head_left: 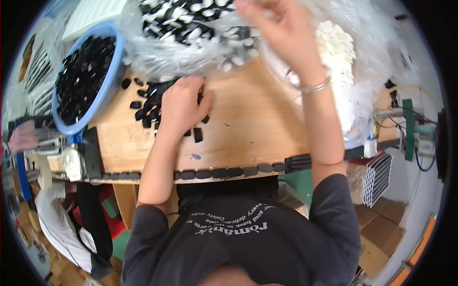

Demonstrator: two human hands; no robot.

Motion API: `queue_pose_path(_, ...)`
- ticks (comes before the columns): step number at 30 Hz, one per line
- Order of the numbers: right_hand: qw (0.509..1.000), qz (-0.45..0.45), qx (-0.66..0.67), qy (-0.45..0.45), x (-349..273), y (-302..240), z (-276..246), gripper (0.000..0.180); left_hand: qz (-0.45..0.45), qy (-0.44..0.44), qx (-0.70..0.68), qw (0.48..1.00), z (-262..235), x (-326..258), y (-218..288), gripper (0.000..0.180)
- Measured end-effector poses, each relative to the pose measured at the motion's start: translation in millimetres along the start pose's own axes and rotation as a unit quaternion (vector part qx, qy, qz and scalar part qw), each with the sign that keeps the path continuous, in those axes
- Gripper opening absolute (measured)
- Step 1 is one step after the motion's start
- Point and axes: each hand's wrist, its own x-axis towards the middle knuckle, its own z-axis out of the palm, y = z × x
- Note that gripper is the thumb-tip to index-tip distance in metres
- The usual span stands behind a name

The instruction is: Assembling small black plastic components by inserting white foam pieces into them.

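along the near edge of the worktop [253, 114], a row of dark, rounded pieces [234, 172]. beyond it, the left hand [183, 102], fingers curled, lies over a pile of loose black pieces [151, 105]; whether it grips one cannot be told. to its left, a blue oval basin [112, 90] of black pieces. farther, the right hand [281, 24], raised, fingers bent, contents unclear, between black-and-white pieces [183, 21] in clear plastic [157, 58] and heaped white pieces [336, 43].
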Motion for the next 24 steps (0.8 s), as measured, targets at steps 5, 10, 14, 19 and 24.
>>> queue_pose_path(5,0.987,0.080,-0.018,-0.140,-87.2,41.4,-1.9,0.020,0.009,-0.056,0.232,0.971,18.3,-18.0,6.0,0.028)
queue_pose_path(10,0.974,0.219,-0.053,-0.011,-126.7,75.1,-60.9,0.021,0.015,-0.088,0.271,0.958,26.2,-24.0,0.5,0.019)
queue_pose_path(14,0.953,0.228,-0.184,0.082,-115.5,94.9,-96.2,0.019,0.060,-0.059,0.237,0.968,29.8,-21.5,-1.7,0.006)
queue_pose_path(19,0.923,0.137,-0.356,0.041,-103.3,114.1,-77.6,0.016,0.114,-0.021,0.125,0.985,26.8,-14.0,0.3,0.011)
queue_pose_path(24,0.886,0.148,-0.438,-0.037,-85.2,127.4,-62.7,0.016,0.208,0.011,0.040,0.977,28.9,-6.6,9.8,0.020)
